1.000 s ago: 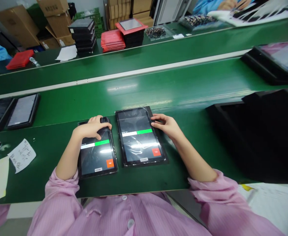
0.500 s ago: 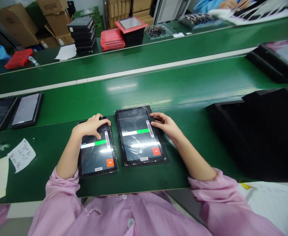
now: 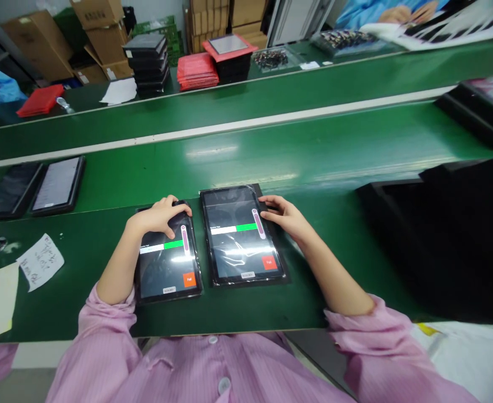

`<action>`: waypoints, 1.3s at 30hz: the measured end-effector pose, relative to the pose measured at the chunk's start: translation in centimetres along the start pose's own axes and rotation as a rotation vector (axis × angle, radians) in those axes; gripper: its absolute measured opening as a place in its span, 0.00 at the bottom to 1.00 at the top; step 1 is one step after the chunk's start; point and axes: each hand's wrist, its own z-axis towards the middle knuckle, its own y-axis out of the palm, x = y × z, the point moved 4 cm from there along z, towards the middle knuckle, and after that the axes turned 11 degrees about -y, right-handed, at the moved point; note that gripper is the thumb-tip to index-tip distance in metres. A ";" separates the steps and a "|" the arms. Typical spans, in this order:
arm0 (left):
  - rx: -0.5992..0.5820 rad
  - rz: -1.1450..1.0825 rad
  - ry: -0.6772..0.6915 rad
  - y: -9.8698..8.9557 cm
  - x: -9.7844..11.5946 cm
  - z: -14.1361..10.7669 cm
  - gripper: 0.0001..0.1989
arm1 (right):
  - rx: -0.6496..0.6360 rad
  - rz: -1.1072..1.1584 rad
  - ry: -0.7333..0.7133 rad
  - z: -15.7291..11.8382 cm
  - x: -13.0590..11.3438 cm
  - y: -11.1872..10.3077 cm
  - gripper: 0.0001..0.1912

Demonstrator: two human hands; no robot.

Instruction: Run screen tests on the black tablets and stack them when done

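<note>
1. Tablets, two of them, lie face up side by side on the green surface [image 3: 246, 310] in front of the person, a narrow gap between them.
2. The left hand [image 3: 160, 217] lies palm down over the upper part of the left tablet [image 3: 166, 274], its index finger reaching the right edge; whether it grips, I cannot tell.
3. The right hand [image 3: 283, 215] is at the upper right edge of the right tablet [image 3: 233, 254], finger and thumb parted and half curled, not closed round it.
4. Both screens show a white and green bar, an upright pinkish slider near the right edge, and a box low on the right that appears to read "Fail". A small white label is on each lower border.
5. To the left, a handwritten note [image 3: 41, 262] lies on the surface; beyond it are a tablet with a pale screen [image 3: 57, 184] and a darker tablet [image 3: 13, 190].
6. To the right is a large black object [image 3: 443, 246], its form hard to make out.
7. Across the way are a stack of black items [image 3: 148, 67], red pouches [image 3: 196, 73], and a co-worker's hands [image 3: 410, 12] beside blue fabric.
</note>
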 end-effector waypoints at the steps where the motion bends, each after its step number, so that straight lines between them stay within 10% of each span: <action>1: 0.004 -0.002 0.002 0.0 0.2 -0.1 0.38 | -0.006 -0.005 -0.003 0.0 0.0 0.0 0.23; 11: 0.080 -0.032 -0.084 0.2 0.0 0.8 0.67 | 0.025 -0.159 -0.171 3.5 1.9 0.6 0.33; 21: 0.058 0.014 -0.062 0.1 -1.1 1.6 0.52 | -0.139 -0.206 -0.301 9.1 0.4 3.0 0.33; 39: 0.082 0.019 -0.040 2.5 0.3 -1.4 0.50 | -0.275 -0.135 -0.504 3.3 -0.6 2.7 0.27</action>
